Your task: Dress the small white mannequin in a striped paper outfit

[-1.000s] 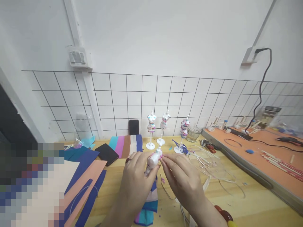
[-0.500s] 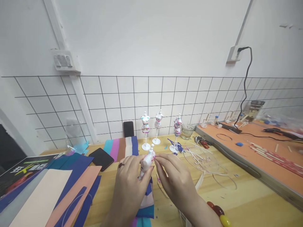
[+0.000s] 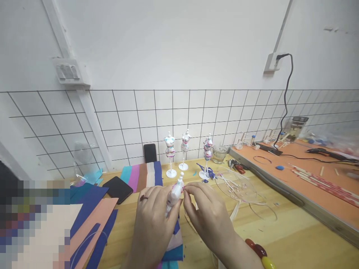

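The left hand grips a white mannequin, tilted neck up above the tabletop. The right hand has its fingertips at the mannequin's pink-marked side; whether they pinch anything, I cannot tell. Three more mannequins stand behind.
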The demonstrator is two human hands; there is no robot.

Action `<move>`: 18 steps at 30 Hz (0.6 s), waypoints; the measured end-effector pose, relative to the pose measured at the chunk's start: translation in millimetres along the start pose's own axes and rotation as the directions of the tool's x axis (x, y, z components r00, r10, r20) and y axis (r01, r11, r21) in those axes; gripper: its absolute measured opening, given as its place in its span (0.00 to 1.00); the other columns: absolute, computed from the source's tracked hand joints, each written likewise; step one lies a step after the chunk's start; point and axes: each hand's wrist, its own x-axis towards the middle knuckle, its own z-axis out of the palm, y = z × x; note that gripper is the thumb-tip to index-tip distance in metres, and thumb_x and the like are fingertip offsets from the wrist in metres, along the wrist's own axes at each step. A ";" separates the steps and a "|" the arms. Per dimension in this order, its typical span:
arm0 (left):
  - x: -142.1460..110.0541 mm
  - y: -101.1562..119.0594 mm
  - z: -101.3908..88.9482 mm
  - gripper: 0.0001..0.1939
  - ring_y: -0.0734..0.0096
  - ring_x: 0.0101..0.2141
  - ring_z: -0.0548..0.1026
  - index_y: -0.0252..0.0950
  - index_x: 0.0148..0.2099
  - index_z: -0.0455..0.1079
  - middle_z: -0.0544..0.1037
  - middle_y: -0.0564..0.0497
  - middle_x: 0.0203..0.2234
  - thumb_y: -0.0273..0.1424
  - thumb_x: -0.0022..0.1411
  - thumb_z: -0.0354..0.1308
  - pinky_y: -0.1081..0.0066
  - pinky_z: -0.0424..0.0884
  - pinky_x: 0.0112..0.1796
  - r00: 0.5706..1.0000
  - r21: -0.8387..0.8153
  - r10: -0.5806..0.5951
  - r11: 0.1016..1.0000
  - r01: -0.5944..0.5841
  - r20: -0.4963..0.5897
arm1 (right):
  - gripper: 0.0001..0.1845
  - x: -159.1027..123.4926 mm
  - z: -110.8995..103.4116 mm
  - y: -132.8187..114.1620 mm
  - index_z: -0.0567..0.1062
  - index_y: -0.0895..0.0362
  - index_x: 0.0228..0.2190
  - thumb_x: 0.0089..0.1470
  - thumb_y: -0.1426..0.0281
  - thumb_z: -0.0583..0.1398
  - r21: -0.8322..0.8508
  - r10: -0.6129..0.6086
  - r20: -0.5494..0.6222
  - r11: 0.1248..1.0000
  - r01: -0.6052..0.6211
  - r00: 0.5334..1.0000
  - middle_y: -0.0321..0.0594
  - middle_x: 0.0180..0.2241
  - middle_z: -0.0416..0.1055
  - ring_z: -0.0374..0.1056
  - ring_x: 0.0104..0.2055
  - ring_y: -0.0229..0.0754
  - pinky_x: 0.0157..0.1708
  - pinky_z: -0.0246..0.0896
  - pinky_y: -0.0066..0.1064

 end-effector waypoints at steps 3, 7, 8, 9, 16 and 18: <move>0.3 -3.4 -2.0 0.06 0.60 0.34 0.73 0.38 0.41 0.66 0.76 0.50 0.30 0.28 0.60 0.56 0.62 0.64 0.37 0.999 -0.030 -0.049 0.998 0.050 0.020 | 0.08 2.0 -2.7 3.4 0.70 0.57 0.37 0.58 0.78 0.54 0.108 0.013 0.055 0.994 -0.019 0.998 0.44 0.34 0.74 0.70 0.35 0.45 0.34 0.68 0.38; 1.8 -6.2 -3.1 0.07 0.61 0.35 0.74 0.40 0.41 0.66 0.77 0.51 0.33 0.28 0.60 0.57 0.62 0.65 0.38 0.992 -0.069 -0.116 0.991 0.119 0.038 | 0.10 4.2 -3.5 3.6 0.69 0.57 0.41 0.58 0.78 0.53 0.134 -0.014 0.106 0.991 -0.001 0.994 0.45 0.36 0.73 0.69 0.37 0.45 0.37 0.66 0.39; 2.5 -6.1 -3.1 0.06 0.61 0.36 0.74 0.40 0.41 0.66 0.77 0.51 0.33 0.28 0.59 0.57 0.62 0.65 0.38 0.990 -0.084 -0.134 0.987 0.137 0.043 | 0.09 4.4 -3.0 2.9 0.69 0.58 0.40 0.58 0.77 0.53 0.118 -0.014 0.112 0.993 0.001 0.994 0.45 0.35 0.73 0.68 0.37 0.46 0.36 0.65 0.39; 3.1 -5.5 -3.1 0.06 0.61 0.36 0.74 0.40 0.41 0.67 0.78 0.51 0.33 0.28 0.59 0.57 0.62 0.65 0.38 0.987 -0.102 -0.153 0.982 0.158 0.049 | 0.07 4.5 -2.5 2.1 0.68 0.58 0.39 0.59 0.76 0.53 0.100 -0.009 0.116 0.995 -0.003 0.993 0.45 0.34 0.72 0.68 0.36 0.46 0.35 0.64 0.39; 7.0 4.9 -11.0 0.05 0.64 0.35 0.73 0.40 0.39 0.68 0.77 0.53 0.32 0.28 0.59 0.57 0.65 0.67 0.36 0.966 -0.221 -0.218 0.944 0.245 0.136 | 0.04 3.6 -1.9 0.3 0.65 0.58 0.34 0.60 0.74 0.51 -0.013 -0.054 0.088 0.998 0.055 0.995 0.44 0.30 0.68 0.62 0.32 0.44 0.31 0.57 0.37; 6.6 6.6 -13.8 0.05 0.65 0.35 0.73 0.40 0.39 0.68 0.77 0.53 0.32 0.28 0.58 0.57 0.65 0.68 0.36 0.968 -0.241 -0.203 0.942 0.235 0.150 | 0.05 3.3 -2.9 1.5 0.64 0.58 0.32 0.60 0.75 0.50 -0.026 -0.068 0.079 0.997 0.070 0.995 0.43 0.28 0.67 0.60 0.30 0.43 0.30 0.55 0.36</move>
